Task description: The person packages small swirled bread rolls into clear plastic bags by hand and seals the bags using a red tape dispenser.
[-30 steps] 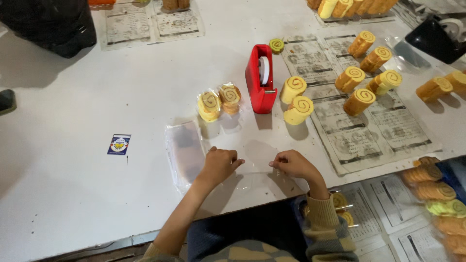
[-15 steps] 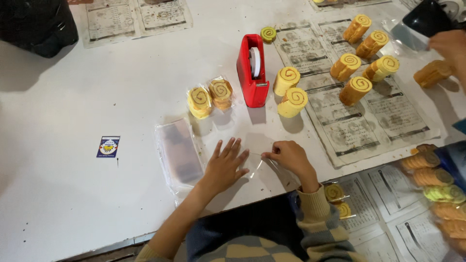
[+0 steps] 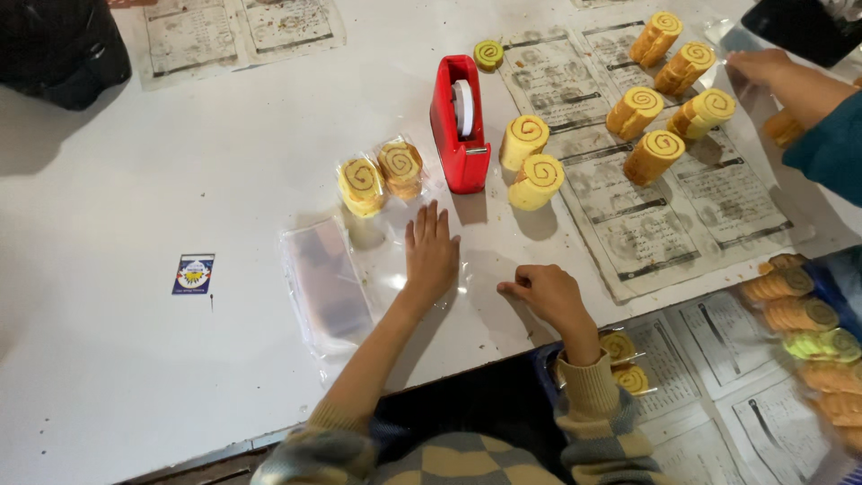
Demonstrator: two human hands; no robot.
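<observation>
Two hands work at the lower centre of the frame, both resting on a clear, thin plastic wrapping sheet (image 3: 489, 278) spread flat on the white table (image 3: 135, 359). The left hand (image 3: 431, 256) lies palm down with its fingers spread open, pressing the sheet flat and gripping nothing. The right hand (image 3: 543, 292) is loosely curled, its fingertips pointing left and pinching or pressing at the sheet; whether it has a fold of the film between the fingers I cannot tell.

Left of the hands lies a stack of clear plastic bags (image 3: 325, 286), and further left a small blue-and-white printed label (image 3: 194, 274). Just above the left hand stand two yellow spiral roll cakes wrapped in clear film (image 3: 382, 178). Right of them, upper centre, stands a red tape dispenser with a white tape roll (image 3: 460, 121), and just beside it two bare yellow spiral roll cakes (image 3: 530, 162). More such cakes (image 3: 669, 85) sit on a sheet of printed newspaper (image 3: 709, 193) toward the upper right, where another person's hand (image 3: 763, 67) reaches in.

I judge the step in hand to be laying out and smoothing a wrapping sheet. The next move likely calls for a bare cake from beside the dispenser set on the flattened film, the sheet kept from creasing.
</observation>
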